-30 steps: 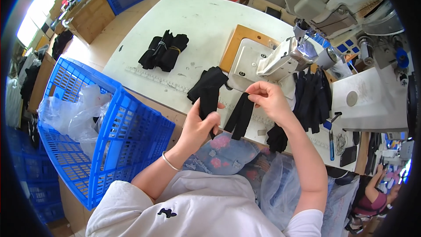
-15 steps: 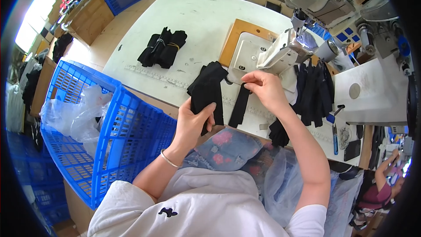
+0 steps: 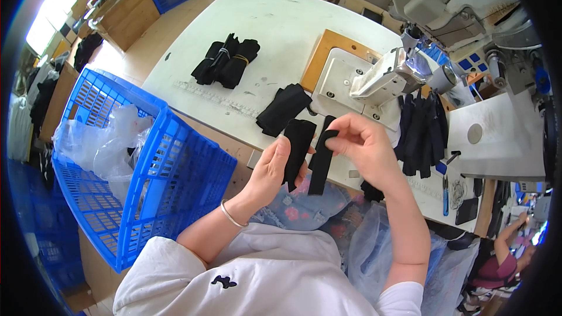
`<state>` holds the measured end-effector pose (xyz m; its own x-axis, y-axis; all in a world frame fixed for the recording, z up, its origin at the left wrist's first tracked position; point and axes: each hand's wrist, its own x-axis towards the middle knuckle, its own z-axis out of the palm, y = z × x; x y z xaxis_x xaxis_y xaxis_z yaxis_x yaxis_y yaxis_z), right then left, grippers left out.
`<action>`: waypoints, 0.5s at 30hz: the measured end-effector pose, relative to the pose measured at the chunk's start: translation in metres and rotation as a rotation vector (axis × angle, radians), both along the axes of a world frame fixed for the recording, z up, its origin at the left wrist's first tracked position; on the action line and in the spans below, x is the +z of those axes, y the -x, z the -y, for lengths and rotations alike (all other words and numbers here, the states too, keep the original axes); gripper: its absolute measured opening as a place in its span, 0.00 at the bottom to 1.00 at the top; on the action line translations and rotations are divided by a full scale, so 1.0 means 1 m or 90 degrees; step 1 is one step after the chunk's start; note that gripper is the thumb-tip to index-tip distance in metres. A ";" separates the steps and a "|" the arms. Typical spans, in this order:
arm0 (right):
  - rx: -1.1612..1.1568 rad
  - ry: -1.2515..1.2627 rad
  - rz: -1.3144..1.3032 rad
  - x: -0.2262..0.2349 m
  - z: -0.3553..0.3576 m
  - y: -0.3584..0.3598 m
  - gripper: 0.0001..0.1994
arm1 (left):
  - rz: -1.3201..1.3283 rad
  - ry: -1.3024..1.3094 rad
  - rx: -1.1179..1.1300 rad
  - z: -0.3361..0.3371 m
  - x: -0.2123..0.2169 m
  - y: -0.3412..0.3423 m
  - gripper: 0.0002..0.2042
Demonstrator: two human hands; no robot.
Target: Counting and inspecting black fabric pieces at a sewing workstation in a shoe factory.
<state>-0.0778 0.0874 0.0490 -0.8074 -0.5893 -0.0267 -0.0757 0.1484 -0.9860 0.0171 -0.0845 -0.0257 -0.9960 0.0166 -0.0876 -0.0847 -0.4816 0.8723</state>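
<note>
My left hand (image 3: 274, 167) is closed around a small stack of black fabric strips (image 3: 298, 143), held upright over the table's front edge. Pinched between the thumb and fingers of my right hand (image 3: 364, 147) is a single black fabric strip (image 3: 319, 167), hanging down just right of that stack. Behind my left hand, a folded pile of black fabric (image 3: 284, 108) lies on the white table. To its right stands a sewing machine (image 3: 383, 76) with a metal plate (image 3: 339, 82) at its base. More black strips (image 3: 419, 131) hang beside the machine.
Tied black fabric bundles (image 3: 225, 61) lie on the white table (image 3: 257, 17). A blue crate (image 3: 158, 193) holding a clear plastic bag (image 3: 117, 146) stands at left. Blue-handled snips (image 3: 445, 194) lie at right. Another person (image 3: 497, 263) works at the far right.
My left hand has lifted some strips off the pile and drawn them nearer, leaving the rest on the table. My right hand has brought its strip down and toward me, close beside them.
</note>
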 end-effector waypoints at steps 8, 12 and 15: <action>-0.007 -0.130 -0.224 -0.006 0.021 -0.025 0.11 | -0.012 0.144 -0.009 -0.008 -0.005 -0.007 0.29; -0.009 -0.021 -0.186 -0.009 0.016 -0.018 0.08 | 0.036 0.125 0.034 -0.007 -0.010 -0.010 0.28; -0.042 -0.014 0.049 -0.007 -0.003 0.006 0.08 | 0.083 -0.017 0.165 0.005 0.005 -0.002 0.21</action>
